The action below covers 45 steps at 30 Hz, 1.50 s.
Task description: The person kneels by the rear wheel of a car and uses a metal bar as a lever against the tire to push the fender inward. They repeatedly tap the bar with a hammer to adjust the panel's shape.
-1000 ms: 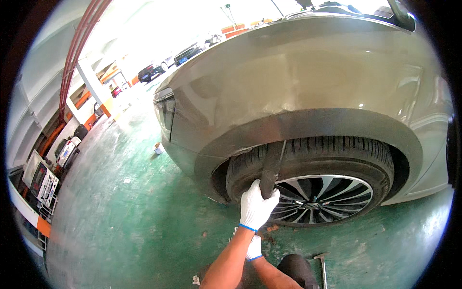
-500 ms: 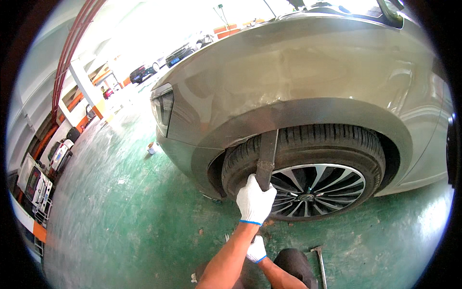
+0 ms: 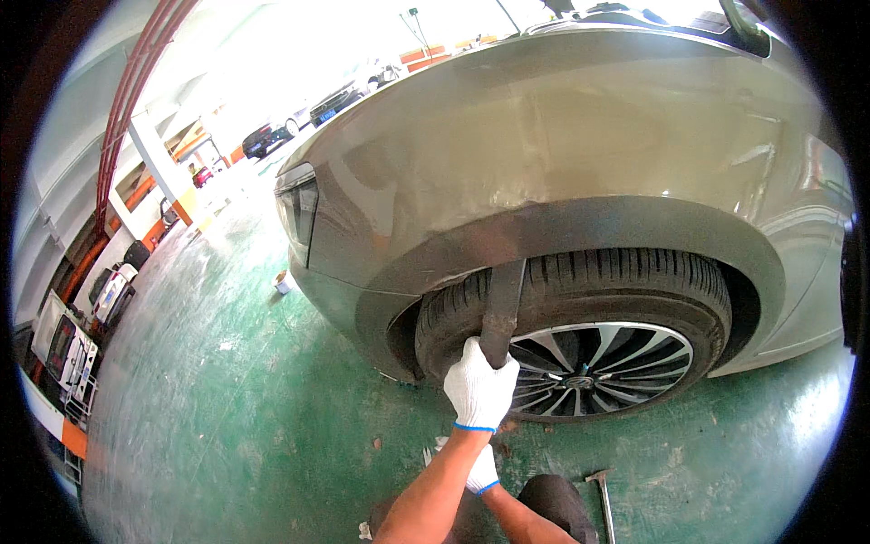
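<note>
My left hand (image 3: 480, 388), in a white knit glove with a blue cuff, is closed round a flat, dark metal pry bar (image 3: 504, 304). Its upper end reaches up between the tire (image 3: 625, 272) and the lip of the wheel arch (image 3: 580, 222). Lower down, my right hand (image 3: 483, 473), gloved the same way, is closed in line with the bar's lower end; my left forearm hides most of its fingers. The champagne-coloured fender (image 3: 544, 127) above the arch shows uneven, wavy reflections. The multi-spoke wheel (image 3: 580, 381) is just right of my left hand.
On the green floor to my right lies a hammer (image 3: 602, 503), beside my knee (image 3: 555, 503). A small white cup-like container (image 3: 284, 283) stands left of the car's headlight (image 3: 297, 213). Other cars (image 3: 71, 354) are parked at the far left, near a pillar (image 3: 163, 172).
The car sits slightly lower and larger in the picture, as the view has shifted. My left hand keeps its hold on the pry bar; the right hand has barely moved.
</note>
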Tool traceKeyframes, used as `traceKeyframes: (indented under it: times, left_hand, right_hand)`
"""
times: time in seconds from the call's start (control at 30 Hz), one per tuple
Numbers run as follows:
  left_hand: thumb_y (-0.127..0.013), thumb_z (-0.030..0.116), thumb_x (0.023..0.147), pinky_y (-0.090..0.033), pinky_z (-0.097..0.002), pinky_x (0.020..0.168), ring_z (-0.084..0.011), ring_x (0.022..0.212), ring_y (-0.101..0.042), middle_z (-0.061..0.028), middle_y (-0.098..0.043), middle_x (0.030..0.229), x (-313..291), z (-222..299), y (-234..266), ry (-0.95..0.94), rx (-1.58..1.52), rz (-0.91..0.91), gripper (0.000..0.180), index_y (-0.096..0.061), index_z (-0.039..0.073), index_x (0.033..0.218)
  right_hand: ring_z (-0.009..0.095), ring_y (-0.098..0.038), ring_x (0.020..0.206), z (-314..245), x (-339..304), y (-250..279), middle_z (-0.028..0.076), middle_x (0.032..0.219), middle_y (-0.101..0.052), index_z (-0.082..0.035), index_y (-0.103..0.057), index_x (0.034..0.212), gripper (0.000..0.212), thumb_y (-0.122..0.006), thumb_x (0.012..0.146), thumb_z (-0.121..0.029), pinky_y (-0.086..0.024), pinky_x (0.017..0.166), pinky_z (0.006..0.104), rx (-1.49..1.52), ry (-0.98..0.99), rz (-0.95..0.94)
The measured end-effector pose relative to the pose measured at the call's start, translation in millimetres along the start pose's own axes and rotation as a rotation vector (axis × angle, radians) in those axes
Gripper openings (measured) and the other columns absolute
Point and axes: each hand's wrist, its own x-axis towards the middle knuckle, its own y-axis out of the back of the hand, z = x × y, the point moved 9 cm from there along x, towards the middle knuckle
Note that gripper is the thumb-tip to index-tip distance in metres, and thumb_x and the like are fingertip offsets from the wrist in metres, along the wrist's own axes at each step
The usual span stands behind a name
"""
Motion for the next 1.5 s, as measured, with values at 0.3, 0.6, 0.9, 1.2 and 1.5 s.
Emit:
traceKeyframes:
  times: [0.3, 0.6, 0.9, 1.2, 1.5]
  left_hand:
    - [-0.077, 0.027, 0.079, -0.056, -0.0468, 0.071, -0.0398, 0.077, -0.072, -0.0201, -0.072, 0.078, 0, -5, -3, 0.022, -0.036, 0.038, 0.029, -0.065, 0.003, 0.091]
    - [-0.077, 0.025, 0.079, -0.056, -0.0454, 0.071, -0.0390, 0.079, -0.072, -0.0214, -0.071, 0.081, -5, -12, -5, 0.058, -0.096, -0.108, 0.031, -0.064, 0.001, 0.094]
    - [-0.073, 0.028, 0.077, -0.055, -0.0522, 0.072, -0.0446, 0.080, -0.070, -0.0236, -0.071, 0.080, -8, -11, -5, 0.067, -0.053, -0.066, 0.030, -0.063, 0.005, 0.094]
    - [-0.075, 0.023, 0.077, -0.055, -0.0469, 0.071, -0.0419, 0.078, -0.071, -0.0228, -0.070, 0.079, -4, -7, -2, 0.063, -0.077, -0.072, 0.030, -0.064, 0.001, 0.094]
    - [-0.074, 0.026, 0.077, -0.055, -0.0511, 0.068, -0.0431, 0.076, -0.070, -0.0217, -0.070, 0.076, -7, -4, 1, 0.010, -0.083, -0.043, 0.028, -0.063, 0.005, 0.092]
  right_hand:
    - [0.015, -0.071, 0.092, -19, 12, 8, 0.015, 0.099, -0.076, 0.001, -0.071, 0.103, 0.028, -0.075, 0.090, -0.024, -0.056, 0.080, 0.0358, 0.232, -0.042, -0.028]
    - [0.013, -0.067, 0.078, 9, 10, -1, 0.016, 0.083, -0.075, 0.004, -0.069, 0.093, 0.027, -0.073, 0.090, -0.022, -0.054, 0.068, 0.0392, 0.294, -0.069, -0.048]
    - [0.014, -0.067, 0.087, -23, -4, 15, 0.015, 0.092, -0.076, 0.005, -0.070, 0.099, 0.025, -0.075, 0.089, -0.018, -0.056, 0.075, 0.0371, 0.392, -0.178, -0.037]
    - [0.019, -0.068, 0.095, 1, 5, 1, 0.013, 0.105, -0.073, -0.001, -0.066, 0.109, 0.029, -0.070, 0.093, -0.025, -0.053, 0.084, 0.0397, 0.093, -0.152, -0.185]
    - [0.017, -0.068, 0.078, 2, -2, 6, 0.016, 0.087, -0.074, 0.000, -0.068, 0.096, 0.025, -0.073, 0.090, -0.024, -0.052, 0.067, 0.0407, 0.292, -0.101, -0.006]
